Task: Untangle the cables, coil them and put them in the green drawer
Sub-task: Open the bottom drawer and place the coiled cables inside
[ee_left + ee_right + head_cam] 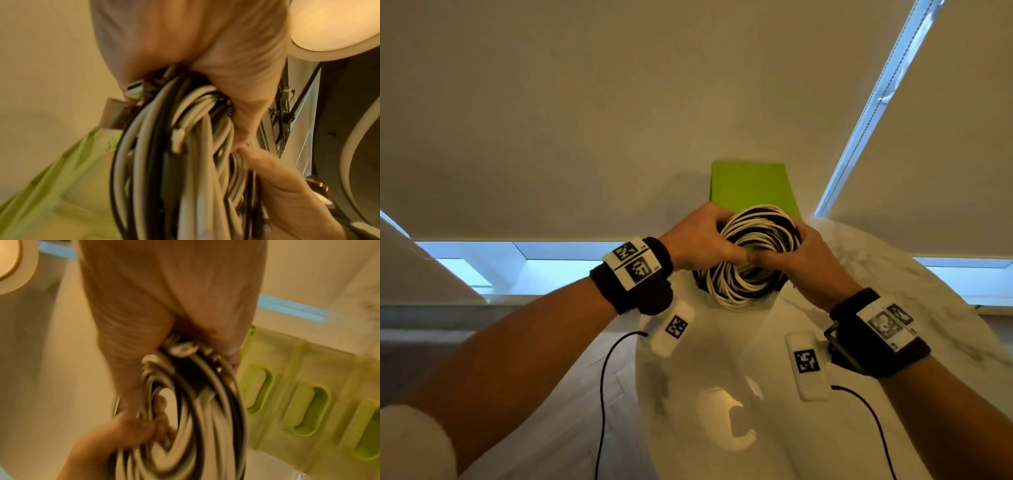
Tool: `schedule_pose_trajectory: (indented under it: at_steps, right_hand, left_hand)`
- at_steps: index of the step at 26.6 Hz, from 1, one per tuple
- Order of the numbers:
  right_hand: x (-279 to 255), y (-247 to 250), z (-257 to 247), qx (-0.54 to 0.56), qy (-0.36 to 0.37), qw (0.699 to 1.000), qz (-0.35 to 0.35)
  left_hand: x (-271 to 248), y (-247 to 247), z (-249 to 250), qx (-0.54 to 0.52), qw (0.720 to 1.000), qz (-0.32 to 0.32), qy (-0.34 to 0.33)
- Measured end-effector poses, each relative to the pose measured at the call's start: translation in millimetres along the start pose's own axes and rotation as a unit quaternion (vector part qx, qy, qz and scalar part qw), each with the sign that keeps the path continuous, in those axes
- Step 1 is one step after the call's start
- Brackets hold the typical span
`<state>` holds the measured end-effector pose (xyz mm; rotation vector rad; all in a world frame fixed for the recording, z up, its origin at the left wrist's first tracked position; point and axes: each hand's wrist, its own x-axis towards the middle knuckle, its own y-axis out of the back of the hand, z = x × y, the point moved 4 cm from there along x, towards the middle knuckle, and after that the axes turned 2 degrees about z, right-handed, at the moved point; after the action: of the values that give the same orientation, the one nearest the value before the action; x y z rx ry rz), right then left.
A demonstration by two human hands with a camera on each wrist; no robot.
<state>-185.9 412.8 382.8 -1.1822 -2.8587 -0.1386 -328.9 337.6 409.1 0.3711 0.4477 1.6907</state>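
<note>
Both hands hold one big coil (755, 253) of white and black cables. The coil is up in the air, just in front of the green drawer box (751, 185), which stands at the far edge of the white surface (722, 394). The left hand (697, 236) has the left side of the coil, with its fingers curled over the top and its thumb reaching into the hole in the middle. The right hand (813, 260) has the right side, and its thumb meets the left thumb at the hole. So each grip is clamped on the coil. In the left wrist view the cables (185, 162) hang down from the curled left hand (205, 48) in a thick bunch, and the right hand's fingers (283, 186) pinch them lower down. A small white plug end (177, 139) sticks out of the bunch. In the right wrist view the coil (185, 418) is blurry, the right hand (164, 296) is wrapped round its top, and the left hand (115, 438) grips its near side. The green box (308, 394) is beside it there, with long oval handle holes in its drawer fronts. I cannot tell if any drawer is open. Two white tags with black square marks (806, 363) lie on the surface near the wrists.
</note>
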Motion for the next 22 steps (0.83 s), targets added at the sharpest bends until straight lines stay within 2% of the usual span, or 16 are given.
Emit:
schedule_pose_trajectory:
  at_steps: [1, 2, 3, 5, 6, 7, 10, 16, 22]
  right_hand:
    - [-1, 3, 11, 0.068, -0.013, 0.997, -0.017]
    - [-3, 8, 30, 0.152, -0.046, 0.987, 0.009]
    - [-4, 13, 55, 0.244, -0.099, 0.962, 0.079]
    - [-13, 11, 115, 0.36, -0.227, 0.87, 0.248]
    - [-16, 5, 141, 0.377, -0.278, 0.835, 0.289]
    - [-15, -5, 161, 0.39, -0.317, 0.812, 0.299]
    - [-5, -30, 201, 0.389, -0.369, 0.798, 0.275]
    - [3, -31, 226, 0.441, -0.329, 0.775, 0.312]
    - [-33, -23, 247, 0.268, -0.448, 0.79, 0.321]
  left_hand:
    - [4, 5, -4, 0.02, 1.0, -0.008, 0.005]
    - [7, 9, -9, 0.031, 0.999, -0.01, 0.012]
    - [11, 13, -13, 0.034, 0.999, -0.008, 0.022]
    - [21, 17, -14, 0.045, 0.999, -0.007, 0.027]
    - [27, 16, -12, 0.057, 0.998, -0.016, 0.02]
    - [33, 13, -9, 0.068, 0.997, -0.027, 0.016]
    - [47, 6, -18, 0.1, 0.993, -0.03, 0.051]
    - [47, -2, -35, 0.122, 0.989, -0.01, 0.081]
    - [44, 0, -27, 0.128, 0.987, 0.005, 0.096]
